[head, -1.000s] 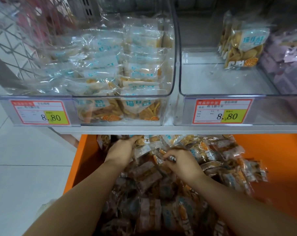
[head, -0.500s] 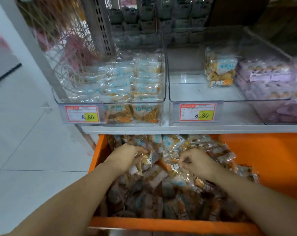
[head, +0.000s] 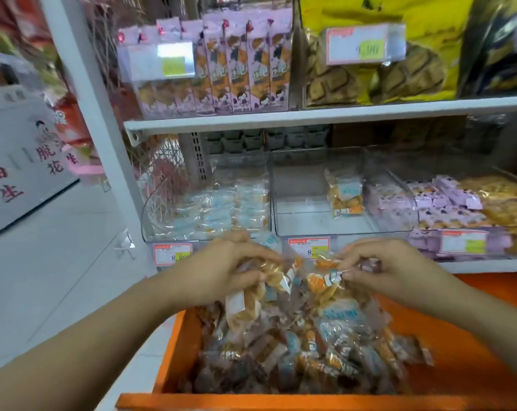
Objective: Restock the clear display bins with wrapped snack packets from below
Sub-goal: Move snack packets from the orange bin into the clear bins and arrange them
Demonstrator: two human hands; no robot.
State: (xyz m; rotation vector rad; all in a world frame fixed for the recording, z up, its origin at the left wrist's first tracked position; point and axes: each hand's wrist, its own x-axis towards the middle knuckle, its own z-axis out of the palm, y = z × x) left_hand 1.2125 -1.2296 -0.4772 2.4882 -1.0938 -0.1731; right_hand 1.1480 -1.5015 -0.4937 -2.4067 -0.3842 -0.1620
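Above the orange drawer (head: pixel 281 401), my left grip (head: pixel 221 272) clutches crinkly clear-wrapped snack packets (head: pixel 248 304); my right grip (head: pixel 392 269) pinches another packet (head: pixel 323 281) by its edge. The clear bin (head: pixel 307 225) beyond holds a lone packet (head: pixel 344 197).

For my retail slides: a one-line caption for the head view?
Left hand and right hand hold wrapped snack packets above the orange drawer, in front of a nearly empty clear bin.
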